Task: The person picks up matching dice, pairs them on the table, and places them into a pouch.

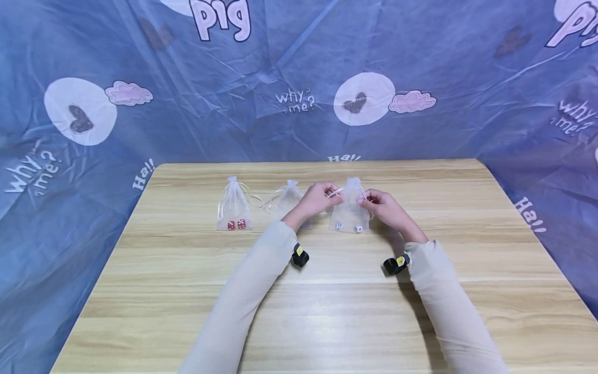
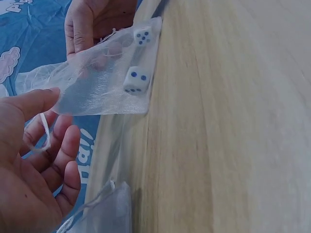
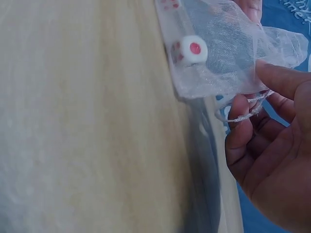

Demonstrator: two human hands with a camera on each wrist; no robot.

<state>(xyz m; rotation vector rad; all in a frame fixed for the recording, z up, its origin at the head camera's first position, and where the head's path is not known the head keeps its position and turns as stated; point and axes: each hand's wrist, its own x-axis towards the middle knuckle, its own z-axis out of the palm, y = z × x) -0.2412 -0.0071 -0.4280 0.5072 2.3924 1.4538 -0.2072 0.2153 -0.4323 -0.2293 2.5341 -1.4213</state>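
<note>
A sheer white drawstring bag (image 1: 349, 210) stands upright between both hands, with two white dice (image 2: 136, 80) at its bottom. Pips on the dice look blue from the left wrist and red from the right wrist. My left hand (image 1: 317, 198) pinches the bag's left side just below the gathered top. Opposite it, my right hand (image 1: 385, 209) pinches the right side between thumb and fingers. A loop of white cord (image 3: 248, 115) hangs over the right fingers, and another cord loop (image 2: 46, 132) lies by the left fingers.
Left of the hands, a second sheer bag (image 1: 286, 201) is partly hidden behind the left hand and wrist. Farther left stands a third bag (image 1: 230, 200) with two red dice (image 1: 241, 224). The wooden table (image 1: 317, 322) reaches back to a blue printed cloth (image 1: 261, 130).
</note>
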